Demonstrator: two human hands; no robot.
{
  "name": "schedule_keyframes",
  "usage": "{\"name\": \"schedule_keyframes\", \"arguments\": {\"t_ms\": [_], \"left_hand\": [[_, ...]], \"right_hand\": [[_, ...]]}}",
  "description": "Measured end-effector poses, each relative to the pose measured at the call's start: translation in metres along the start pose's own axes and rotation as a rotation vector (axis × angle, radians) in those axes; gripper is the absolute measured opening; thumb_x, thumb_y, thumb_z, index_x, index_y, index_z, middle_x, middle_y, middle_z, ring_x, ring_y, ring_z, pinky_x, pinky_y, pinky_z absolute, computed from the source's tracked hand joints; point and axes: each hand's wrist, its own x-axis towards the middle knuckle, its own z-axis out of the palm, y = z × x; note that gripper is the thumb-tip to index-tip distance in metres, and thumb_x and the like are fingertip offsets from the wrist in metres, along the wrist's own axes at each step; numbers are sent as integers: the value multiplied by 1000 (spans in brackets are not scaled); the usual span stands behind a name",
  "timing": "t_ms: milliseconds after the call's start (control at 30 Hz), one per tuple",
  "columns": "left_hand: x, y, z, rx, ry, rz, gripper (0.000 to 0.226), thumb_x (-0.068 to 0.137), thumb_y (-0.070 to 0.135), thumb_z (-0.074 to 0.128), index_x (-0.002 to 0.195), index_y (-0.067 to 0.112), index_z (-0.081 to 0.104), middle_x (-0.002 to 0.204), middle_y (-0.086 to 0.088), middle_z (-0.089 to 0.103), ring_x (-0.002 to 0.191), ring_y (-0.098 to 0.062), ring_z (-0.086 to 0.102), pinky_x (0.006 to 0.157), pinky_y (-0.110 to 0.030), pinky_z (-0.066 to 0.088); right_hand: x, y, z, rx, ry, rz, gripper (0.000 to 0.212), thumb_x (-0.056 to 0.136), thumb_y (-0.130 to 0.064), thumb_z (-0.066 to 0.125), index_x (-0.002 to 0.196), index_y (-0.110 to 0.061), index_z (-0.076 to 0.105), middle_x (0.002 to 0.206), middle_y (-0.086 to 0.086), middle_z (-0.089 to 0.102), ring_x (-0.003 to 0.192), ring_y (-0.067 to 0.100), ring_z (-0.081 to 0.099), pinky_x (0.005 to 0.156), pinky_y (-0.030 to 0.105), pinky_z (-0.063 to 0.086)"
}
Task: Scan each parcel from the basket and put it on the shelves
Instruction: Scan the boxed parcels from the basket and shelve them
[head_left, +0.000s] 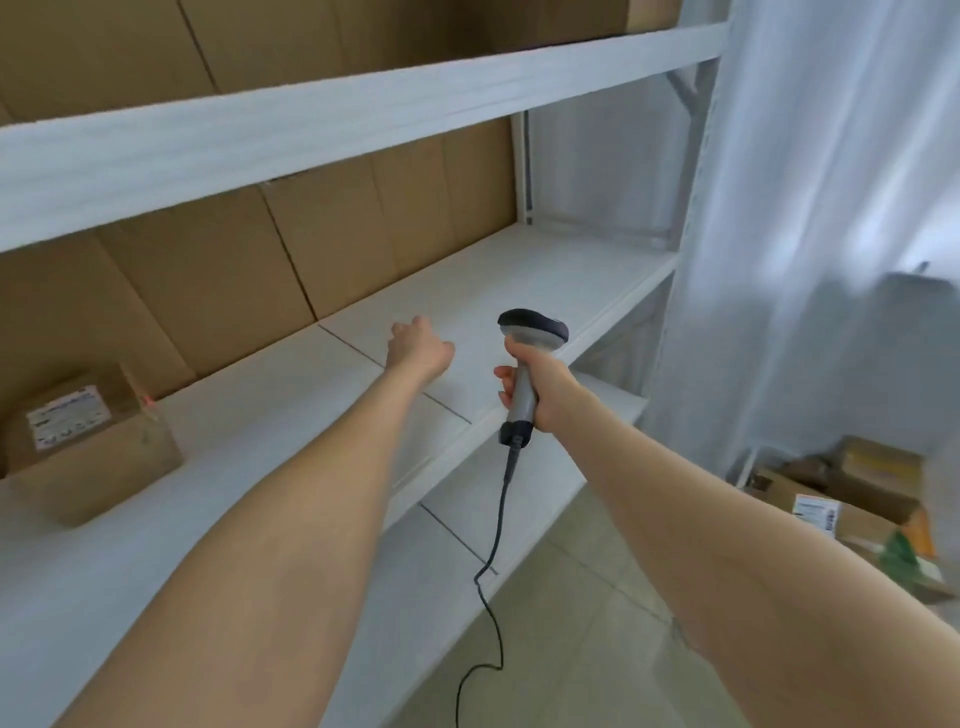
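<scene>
one labelled parcel (88, 441) sits on the white shelf (519, 280) at the left, well apart from both hands. the left hand (418, 345) hovers over the shelf, fingers loosely curled on nothing. the right hand (543, 389) wraps its fingers round the barcode scanner (530, 335). this looks like the gap between parcels: next comes a reach down right to the basket (746, 467), where more boxes (852, 519) wait. the scanner's cable (500, 519) dangles past the shelf edge and could snag.
</scene>
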Motion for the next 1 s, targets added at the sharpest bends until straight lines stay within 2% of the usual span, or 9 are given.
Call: {"name": "schedule_keyframes", "arguments": {"t_ms": [133,233,300,400,567,767,867,900,1000], "left_hand": [[-38,77,57,-20,-109,123,54,93,22,49,144,10,35,144,-16,30,120,-34,49,99,-36,41],[-67,130,98,-19,-153,198,54,92,23,53,142,11,38,141,-18,33,120,-35,49,99,-36,41],[-88,161,126,-9,-197,247,54,92,23,54,142,11,38,140,-18,34,118,-35,49,97,-35,44],[-117,200,164,15,-280,314,56,92,21,53,144,12,36,144,-16,31,119,-32,49,90,-31,41],[-145,255,220,69,-374,403,55,93,20,50,145,11,34,148,-15,28,123,-33,47,100,-37,41],[-164,311,293,113,-499,487,55,93,21,50,145,11,35,147,-18,29,123,-35,47,104,-39,40],[-167,331,334,113,-582,497,54,93,20,50,144,11,36,146,-17,29,123,-34,46,104,-39,39],[-165,338,347,116,-607,497,54,93,19,50,144,11,36,146,-17,29,123,-34,46,104,-39,39],[-151,358,389,129,-656,486,53,93,18,50,144,10,35,146,-17,30,124,-34,45,105,-39,39]], "right_hand": [[-27,-14,-96,83,126,-69,23,87,-26,72,101,-13,60,69,2,62,56,12,54,57,26,46],[-47,-20,-161,169,201,-123,17,89,-20,67,101,-12,58,66,3,56,55,13,50,59,28,42],[-60,-23,-202,256,249,-136,16,88,-16,67,101,-12,58,65,3,55,57,13,50,62,28,43],[-79,-27,-259,353,334,-161,20,87,-14,69,105,-13,60,67,2,57,60,12,54,55,26,49],[-95,-32,-334,503,443,-202,20,87,-15,71,106,-12,62,76,4,60,69,13,58,81,30,52],[-98,-31,-414,561,573,-242,27,87,-16,71,112,-11,60,78,3,60,67,12,57,72,27,51],[-88,-35,-455,594,674,-188,22,86,-20,73,103,-14,61,77,3,60,69,13,58,80,29,54],[-82,-36,-468,595,707,-170,22,85,-21,74,102,-14,61,78,3,60,69,13,58,79,30,55],[-58,-42,-507,586,808,-113,24,85,-23,74,101,-16,57,77,2,61,57,11,62,46,23,51]]}}
